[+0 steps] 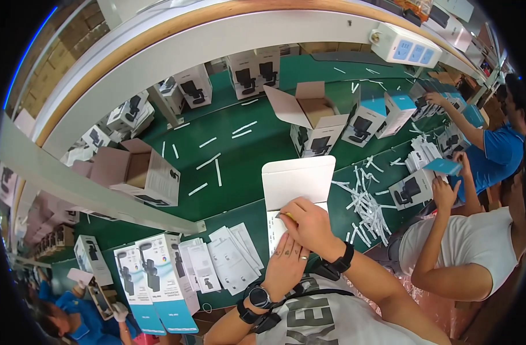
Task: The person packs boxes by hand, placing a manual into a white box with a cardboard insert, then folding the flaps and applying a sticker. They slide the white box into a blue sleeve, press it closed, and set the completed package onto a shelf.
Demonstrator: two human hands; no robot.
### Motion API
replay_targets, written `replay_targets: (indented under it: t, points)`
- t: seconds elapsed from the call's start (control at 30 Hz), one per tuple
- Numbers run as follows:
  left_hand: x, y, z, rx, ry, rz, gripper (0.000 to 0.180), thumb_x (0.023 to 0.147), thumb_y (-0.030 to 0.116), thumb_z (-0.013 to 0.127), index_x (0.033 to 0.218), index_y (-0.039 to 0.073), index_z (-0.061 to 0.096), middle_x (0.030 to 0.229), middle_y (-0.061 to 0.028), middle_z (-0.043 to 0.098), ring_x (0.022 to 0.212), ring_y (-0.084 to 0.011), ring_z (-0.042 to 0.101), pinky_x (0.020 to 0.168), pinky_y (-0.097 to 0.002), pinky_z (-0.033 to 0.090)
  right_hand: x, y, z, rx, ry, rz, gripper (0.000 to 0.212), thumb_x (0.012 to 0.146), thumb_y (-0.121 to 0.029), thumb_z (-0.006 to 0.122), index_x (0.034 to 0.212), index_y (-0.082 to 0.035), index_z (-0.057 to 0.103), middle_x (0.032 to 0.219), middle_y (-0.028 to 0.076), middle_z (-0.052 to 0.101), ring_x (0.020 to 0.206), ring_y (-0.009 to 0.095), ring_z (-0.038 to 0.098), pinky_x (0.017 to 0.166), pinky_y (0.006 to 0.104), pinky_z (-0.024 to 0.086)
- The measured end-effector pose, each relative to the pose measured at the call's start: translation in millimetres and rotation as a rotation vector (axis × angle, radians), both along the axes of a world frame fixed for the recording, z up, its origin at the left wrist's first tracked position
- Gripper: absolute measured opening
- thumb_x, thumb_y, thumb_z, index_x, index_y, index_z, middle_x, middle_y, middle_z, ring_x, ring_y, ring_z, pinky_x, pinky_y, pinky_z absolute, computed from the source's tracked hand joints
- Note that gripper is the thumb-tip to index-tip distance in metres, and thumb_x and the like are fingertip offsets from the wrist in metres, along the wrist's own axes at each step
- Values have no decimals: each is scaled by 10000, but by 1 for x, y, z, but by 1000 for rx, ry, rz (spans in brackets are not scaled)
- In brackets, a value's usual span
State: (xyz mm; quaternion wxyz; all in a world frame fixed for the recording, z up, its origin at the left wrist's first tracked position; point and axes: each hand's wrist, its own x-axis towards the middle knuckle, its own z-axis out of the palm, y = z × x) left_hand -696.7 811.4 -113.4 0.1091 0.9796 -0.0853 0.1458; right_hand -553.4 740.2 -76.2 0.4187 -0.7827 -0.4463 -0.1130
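Observation:
A white carton (298, 178) stands in front of me on the green bench, its top flap raised and its printed side facing up toward me. My left hand (284, 265) lies on the near part of the carton, fingers stretched out flat. Just above it, my right hand (309, 224) is closed in a pinch over the carton's left side. A small yellow bit shows at its fingertips; the rest of what it holds is hidden, so I cannot tell its kind. The two hands touch or nearly touch.
Leaflets (231, 261) and upright printed boxes (154, 276) stand to my left. A heap of white paper strips (367, 210) lies to the right. Open cartons (315, 123) sit farther back. A white post (102, 167) crosses the left side. Co-workers (464, 241) work on the right and lower left.

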Motion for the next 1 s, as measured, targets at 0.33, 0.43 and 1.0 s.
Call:
replay_targets:
  t: [0.33, 0.43, 1.0]
  points:
    - [-2, 5, -3, 14, -27, -14, 413, 945, 174, 573, 1314, 12, 668, 1339, -222, 653, 1346, -394, 582, 1237, -506, 363, 1, 5, -4, -24, 108, 103, 123, 829, -118, 798, 924, -106, 720, 898, 59, 666, 774, 296, 687, 659, 390, 555]
    - [-5, 0, -2, 13, 34, -14, 404, 942, 172, 579, 1298, 8, 675, 1328, -225, 656, 1322, -392, 597, 1222, -503, 381, -1, 7, 4, -43, 98, 154, 140, 825, -128, 800, 938, -110, 719, 894, 58, 666, 773, 298, 688, 661, 398, 555]
    - [-5, 25, 21, 34, 2, -83, 587, 945, 168, 675, 1506, 49, 554, 1615, -190, 477, 1484, -382, 468, 1232, -491, 366, 53, -121, 41, -103, 201, -140, 393, 982, -105, 697, 1365, -35, 640, 1072, 143, 741, 813, 246, 696, 743, 351, 558]
